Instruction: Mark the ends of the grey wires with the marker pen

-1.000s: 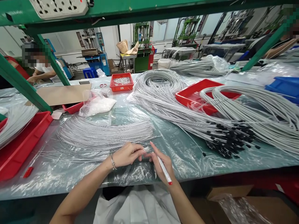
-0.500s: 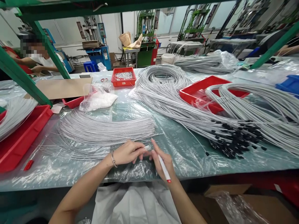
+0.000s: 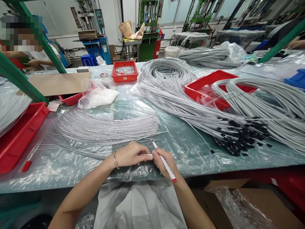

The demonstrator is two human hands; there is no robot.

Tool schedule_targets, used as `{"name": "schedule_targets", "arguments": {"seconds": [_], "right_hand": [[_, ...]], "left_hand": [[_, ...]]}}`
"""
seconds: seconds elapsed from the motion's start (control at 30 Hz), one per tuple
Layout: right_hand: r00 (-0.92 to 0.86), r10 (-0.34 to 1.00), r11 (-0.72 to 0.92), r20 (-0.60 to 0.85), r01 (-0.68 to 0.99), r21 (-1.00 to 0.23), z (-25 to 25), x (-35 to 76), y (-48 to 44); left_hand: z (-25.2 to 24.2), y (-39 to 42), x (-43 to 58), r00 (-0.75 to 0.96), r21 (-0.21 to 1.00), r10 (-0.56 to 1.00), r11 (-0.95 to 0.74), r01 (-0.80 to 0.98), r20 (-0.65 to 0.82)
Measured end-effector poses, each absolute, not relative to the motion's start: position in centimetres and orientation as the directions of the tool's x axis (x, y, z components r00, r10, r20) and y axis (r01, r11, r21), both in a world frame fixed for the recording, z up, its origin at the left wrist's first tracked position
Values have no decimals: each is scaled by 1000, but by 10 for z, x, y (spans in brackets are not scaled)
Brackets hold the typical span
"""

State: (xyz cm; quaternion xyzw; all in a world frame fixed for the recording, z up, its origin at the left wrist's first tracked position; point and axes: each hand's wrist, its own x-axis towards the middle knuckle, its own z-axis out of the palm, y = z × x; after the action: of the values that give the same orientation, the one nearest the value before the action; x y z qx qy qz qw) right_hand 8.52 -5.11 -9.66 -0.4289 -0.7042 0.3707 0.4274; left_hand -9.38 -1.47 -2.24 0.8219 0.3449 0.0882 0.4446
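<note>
My left hand (image 3: 133, 155), with a bracelet at its wrist, is closed in a pinch on a small whitish piece (image 3: 149, 155) whose kind I cannot make out. My right hand (image 3: 165, 160) is closed around a white pen (image 3: 168, 168) with a red end, which slants up and to the left between thumb and fingers. The right fingertips meet the other end of the whitish piece. Just beyond both hands lies a curved bundle of thin grey cables (image 3: 107, 128), a few strands loose at its near side.
Coiled cables (image 3: 166, 71) with black ends (image 3: 240, 136) lie to the right, near a red tray (image 3: 214, 76). A red bin of small metal parts (image 3: 125, 78) and a white-filled plastic bag (image 3: 98, 98) stand at the back. Green posts (image 3: 30, 82) frame the bench; another person sits far left.
My hands have drawn together, and the right fingertips now touch the whitish piece. The pen's tip has tilted slightly left. The camera view has shifted a little.
</note>
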Motion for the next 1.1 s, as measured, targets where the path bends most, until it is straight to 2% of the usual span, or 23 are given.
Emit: {"name": "schedule_targets", "arguments": {"seconds": [0.07, 0.2, 0.27, 0.43, 0.53, 0.67, 0.87, 0.97, 1.03, 1.1], "right_hand": [[-244, 928, 349, 281, 307, -885, -98, 85, -52], [-168, 942, 333, 291, 337, -881, -98, 85, -51], [-123, 951, 307, 283, 315, -898, -98, 85, -51], [-156, 964, 238, 215, 150, -960, -96, 87, -52], [-240, 945, 258, 222, 133, -957, -93, 89, -53], [-247, 929, 339, 276, 270, -901, -89, 88, -54], [-161, 906, 422, 393, 444, -791, -90, 83, -52], [-64, 895, 428, 442, 401, -810, -91, 82, -53], [-1, 892, 424, 452, 354, -834, -92, 83, -55], [-25, 861, 485, 507, 338, -807, -93, 83, -56]], "left_hand": [[-23, -17, -93, 747, 741, 650, -432, 514, -139], [-26, -21, -88, 771, 472, 633, -660, 585, -71], [-27, -22, -87, 764, 406, 643, -684, 606, -55], [-24, -21, -89, 784, 619, 618, -594, 514, -58], [-21, -21, -92, 803, 691, 591, -548, 471, -79], [-21, -18, -94, 820, 697, 560, -542, 469, -116], [-24, -18, -91, 780, 606, 623, -598, 525, -61], [-20, -19, -92, 750, 675, 655, -513, 531, -92], [-17, -19, -94, 713, 762, 688, -389, 517, -132], [-15, -19, -97, 670, 825, 720, -259, 503, -182]]}}
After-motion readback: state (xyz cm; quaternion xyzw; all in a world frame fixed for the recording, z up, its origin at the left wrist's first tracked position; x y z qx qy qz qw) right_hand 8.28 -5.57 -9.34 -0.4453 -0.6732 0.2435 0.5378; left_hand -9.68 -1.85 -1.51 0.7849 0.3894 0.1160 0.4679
